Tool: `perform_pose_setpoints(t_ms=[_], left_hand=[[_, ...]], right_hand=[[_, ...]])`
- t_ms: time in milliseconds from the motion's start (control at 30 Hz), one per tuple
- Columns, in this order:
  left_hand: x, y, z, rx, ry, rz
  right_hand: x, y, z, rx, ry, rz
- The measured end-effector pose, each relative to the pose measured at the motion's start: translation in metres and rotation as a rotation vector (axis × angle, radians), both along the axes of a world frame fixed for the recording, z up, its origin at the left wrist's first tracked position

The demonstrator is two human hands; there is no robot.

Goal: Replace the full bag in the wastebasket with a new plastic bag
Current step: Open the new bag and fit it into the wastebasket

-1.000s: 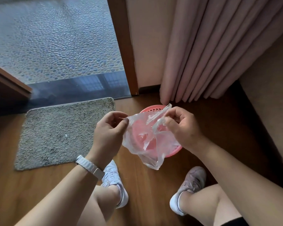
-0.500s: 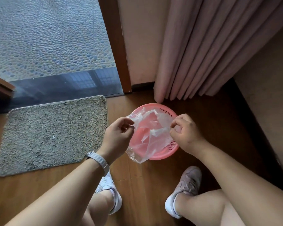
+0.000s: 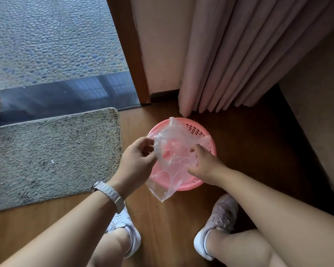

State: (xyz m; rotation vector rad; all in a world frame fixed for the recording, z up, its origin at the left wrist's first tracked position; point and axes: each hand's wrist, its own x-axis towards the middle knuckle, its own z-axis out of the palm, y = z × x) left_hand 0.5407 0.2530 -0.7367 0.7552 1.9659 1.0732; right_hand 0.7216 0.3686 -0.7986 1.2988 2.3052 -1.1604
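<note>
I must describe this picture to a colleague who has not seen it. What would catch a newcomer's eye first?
First, the clear plastic bag at the centre, held between the left hand and the right hand just above a round pink wastebasket on the wooden floor. Next, the grey mat to the left, and the pink curtain hanging behind the basket.
</note>
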Motion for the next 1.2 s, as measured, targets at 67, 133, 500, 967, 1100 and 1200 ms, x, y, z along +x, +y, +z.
perform_pose_setpoints(t_ms=[67, 133, 500, 967, 1100, 1200], left_hand=[[-0.003, -0.001, 0.0, 0.016, -0.035, 0.024], [-0.006, -0.001, -0.001, 0.024, -0.056, 0.051], [-0.005, 0.01, -0.012, -0.09, 0.03, 0.026], [0.023, 0.024, -0.003, 0.012, -0.086, 0.003], [0.01, 0.013, -0.008, -0.02, 0.257, -0.244], [-0.008, -0.002, -0.026, -0.122, 0.573, -0.411]], right_hand=[[-0.006, 0.003, -0.012, 0.035, 0.015, 0.029], [-0.01, 0.005, -0.026, 0.047, 0.005, 0.042], [0.011, 0.019, -0.033, 0.064, -0.015, 0.09], [-0.026, -0.008, 0.042, 0.175, 0.27, -0.083], [-0.028, -0.002, 0.041, 0.095, 0.267, -0.113], [-0.006, 0.014, 0.04, 0.18, 0.097, 0.032]])
